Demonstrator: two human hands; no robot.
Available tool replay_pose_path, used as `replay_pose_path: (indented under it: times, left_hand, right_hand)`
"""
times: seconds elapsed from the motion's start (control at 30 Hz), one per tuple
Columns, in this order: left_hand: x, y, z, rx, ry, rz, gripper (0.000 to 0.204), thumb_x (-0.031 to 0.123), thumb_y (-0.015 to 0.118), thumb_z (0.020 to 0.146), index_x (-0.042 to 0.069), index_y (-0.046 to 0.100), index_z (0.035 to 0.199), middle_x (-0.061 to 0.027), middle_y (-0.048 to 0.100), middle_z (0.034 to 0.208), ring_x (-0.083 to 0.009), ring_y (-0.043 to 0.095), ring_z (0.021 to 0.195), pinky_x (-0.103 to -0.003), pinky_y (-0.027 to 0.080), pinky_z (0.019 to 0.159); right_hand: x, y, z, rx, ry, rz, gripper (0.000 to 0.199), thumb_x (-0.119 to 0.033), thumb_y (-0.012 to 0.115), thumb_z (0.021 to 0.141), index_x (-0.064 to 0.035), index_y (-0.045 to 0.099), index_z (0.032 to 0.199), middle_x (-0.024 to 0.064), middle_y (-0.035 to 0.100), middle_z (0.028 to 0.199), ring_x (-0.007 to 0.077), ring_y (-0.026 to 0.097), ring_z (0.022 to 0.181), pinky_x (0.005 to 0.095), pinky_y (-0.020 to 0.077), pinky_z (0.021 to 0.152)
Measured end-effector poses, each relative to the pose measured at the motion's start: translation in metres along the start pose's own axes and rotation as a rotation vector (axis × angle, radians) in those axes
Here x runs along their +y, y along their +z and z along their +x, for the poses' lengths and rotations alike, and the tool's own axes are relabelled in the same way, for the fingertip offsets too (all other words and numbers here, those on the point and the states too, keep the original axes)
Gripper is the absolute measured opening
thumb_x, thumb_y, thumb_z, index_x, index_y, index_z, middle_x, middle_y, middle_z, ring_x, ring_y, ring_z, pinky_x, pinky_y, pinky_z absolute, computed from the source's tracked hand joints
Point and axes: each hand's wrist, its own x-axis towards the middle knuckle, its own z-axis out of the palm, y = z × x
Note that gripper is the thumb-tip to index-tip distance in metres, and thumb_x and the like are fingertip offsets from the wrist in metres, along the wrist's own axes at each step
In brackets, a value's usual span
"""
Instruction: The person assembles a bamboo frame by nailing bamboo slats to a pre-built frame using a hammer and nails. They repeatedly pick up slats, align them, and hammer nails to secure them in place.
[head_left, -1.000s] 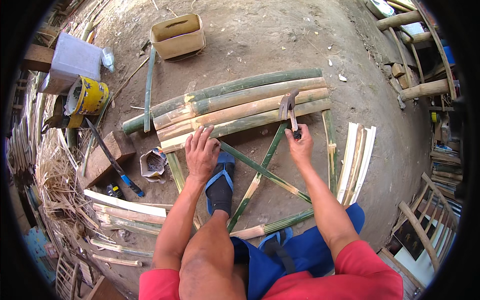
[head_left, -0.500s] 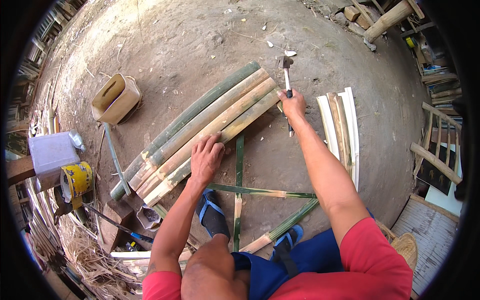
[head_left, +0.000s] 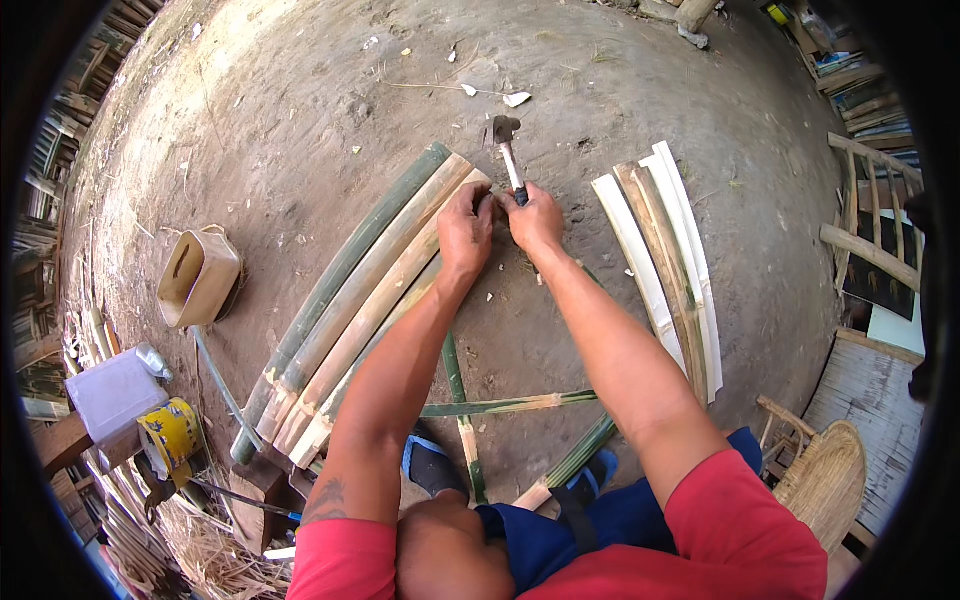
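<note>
A single wide fisheye view looks steeply down from the person's head onto the bare dirt ground [head_left: 300, 120]. It sits close above the outstretched forearms, and straight edges bow toward its dark round rim.

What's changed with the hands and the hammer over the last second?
The left hand slid from the middle of the bamboo slats to their far end, beside the right hand. The right hand kept its grip on the hammer, now at that slat end. The loose split slats stayed put.
</note>
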Motion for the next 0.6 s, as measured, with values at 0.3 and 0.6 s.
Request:
replay_pose_path:
  times: [0.3, 0.6]
  left_hand:
    - [0.0, 0.007, -0.005, 0.016, 0.038, 0.259, 0.017, 0.017, 0.073, 0.091, 0.005, 0.071, 0.103, -0.0156, 0.068, 0.111, -0.0369, 0.07, 0.094, -0.045, 0.055, 0.082]
    - [0.003, 0.008, -0.005, -0.027, 0.081, 0.356, 0.02, 0.017, 0.072, 0.091, 0.002, 0.071, 0.104, -0.016, 0.065, 0.119, -0.0383, 0.068, 0.1, -0.045, 0.055, 0.086]
  right_hand:
    - [0.022, -0.087, -0.099, -0.174, 0.01, 0.001, 0.03, -0.029, 0.052, 0.108, -0.005, 0.05, 0.126, 0.0214, 0.065, 0.087, 0.0441, 0.066, 0.081, 0.0529, 0.0495, 0.073]
    - [-0.003, -0.111, -0.115, -0.045, -0.532, 0.276, 0.023, -0.015, 0.048, 0.105, 0.0007, 0.049, 0.121, 0.0253, 0.063, 0.083, 0.0504, 0.065, 0.071, 0.0532, 0.0508, 0.062]
